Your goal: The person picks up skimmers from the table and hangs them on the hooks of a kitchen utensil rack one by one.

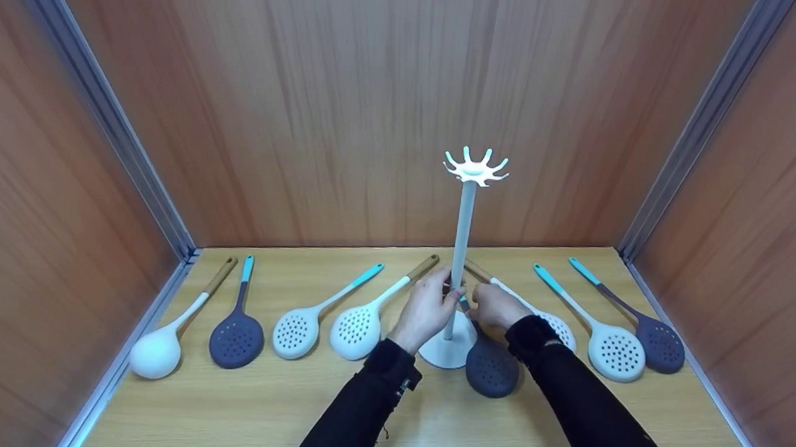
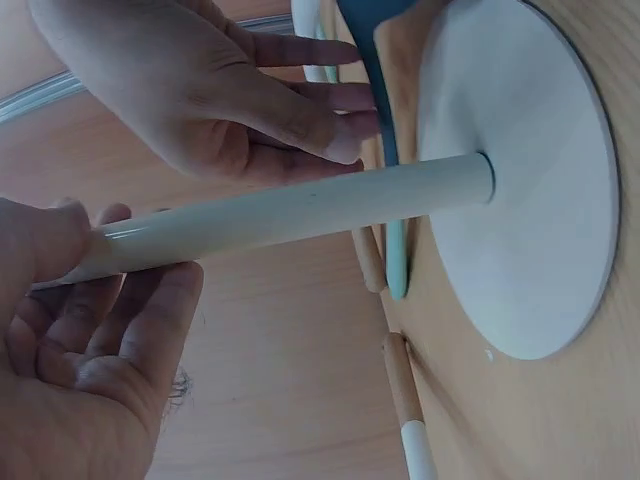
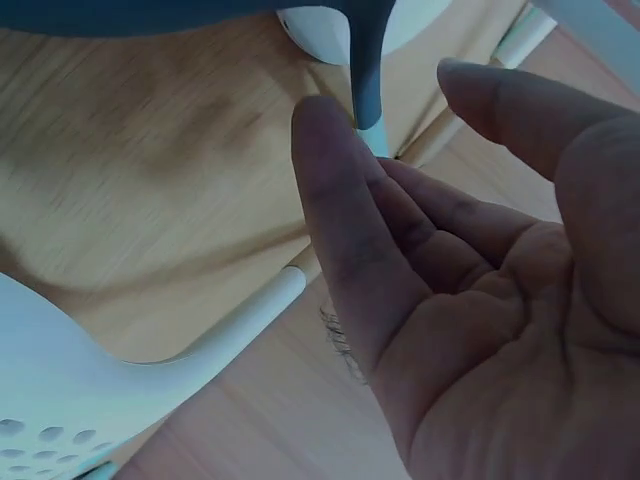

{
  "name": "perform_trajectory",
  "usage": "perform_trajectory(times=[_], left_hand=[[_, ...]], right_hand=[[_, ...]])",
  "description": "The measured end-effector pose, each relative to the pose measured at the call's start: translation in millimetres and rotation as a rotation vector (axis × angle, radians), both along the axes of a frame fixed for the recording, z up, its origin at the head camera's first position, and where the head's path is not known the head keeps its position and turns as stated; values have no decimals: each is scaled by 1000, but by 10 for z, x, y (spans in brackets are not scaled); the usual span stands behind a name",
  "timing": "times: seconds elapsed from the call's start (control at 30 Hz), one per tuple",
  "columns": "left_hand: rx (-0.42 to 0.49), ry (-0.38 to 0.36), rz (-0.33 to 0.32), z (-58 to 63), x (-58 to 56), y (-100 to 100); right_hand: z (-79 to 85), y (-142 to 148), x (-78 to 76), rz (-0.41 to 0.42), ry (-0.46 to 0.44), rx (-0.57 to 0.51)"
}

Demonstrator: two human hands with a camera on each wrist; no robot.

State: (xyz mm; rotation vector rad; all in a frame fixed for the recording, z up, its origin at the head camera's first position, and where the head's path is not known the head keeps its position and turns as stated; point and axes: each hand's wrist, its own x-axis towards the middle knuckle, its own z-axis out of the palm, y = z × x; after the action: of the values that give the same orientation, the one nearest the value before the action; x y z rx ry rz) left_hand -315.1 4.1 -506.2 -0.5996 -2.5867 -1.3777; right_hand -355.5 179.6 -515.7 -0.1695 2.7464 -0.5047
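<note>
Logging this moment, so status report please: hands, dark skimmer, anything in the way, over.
Left hand gripping white stand by its pole. Right hand at dark skimmer, thumb apart from fingers. Possible obstruction: pole close to skimmer's handle.

The stand (image 1: 464, 226) is white, the hole-dotted skimmer (image 1: 492, 370) at its four o'clock dark, the panel (image 1: 390, 102) at twelve brown-streaked.

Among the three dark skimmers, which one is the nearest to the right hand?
The middle dark skimmer, beside the white stand: its handle is at the right hand. The left one and the right one lie well away from that hand.
</note>
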Motion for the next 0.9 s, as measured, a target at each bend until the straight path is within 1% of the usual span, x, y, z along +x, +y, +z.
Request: perform_trajectory(times=[0.1,0.2,0.27,0.37,0.47,0.6,0.7,0.77,0.9], left_hand=[[-26,13,10,-99,-10,34],[-30,-22,8,-192,-12,64],[-25,-51,0,-222,-7,73],[-45,-76,-3,-221,7,81],[-92,-75,3,-196,21,99],[-179,-37,18,-170,35,119],[-211,-22,20,-168,42,120],[-216,-14,20,-171,44,115],[-238,25,21,-181,42,92]], right_hand=[[-19,-18,-3,10,7,7],[-37,-48,-5,-2,-5,1],[-48,-68,-6,-12,-17,2],[-74,-91,-6,-11,-17,-10],[-81,-93,-3,-2,-1,-12],[-87,-84,-4,-26,-25,-18],[-91,-69,-7,-59,-52,-31],[-84,-51,-6,-73,-59,-44],[-37,-6,3,-76,-60,-66]])
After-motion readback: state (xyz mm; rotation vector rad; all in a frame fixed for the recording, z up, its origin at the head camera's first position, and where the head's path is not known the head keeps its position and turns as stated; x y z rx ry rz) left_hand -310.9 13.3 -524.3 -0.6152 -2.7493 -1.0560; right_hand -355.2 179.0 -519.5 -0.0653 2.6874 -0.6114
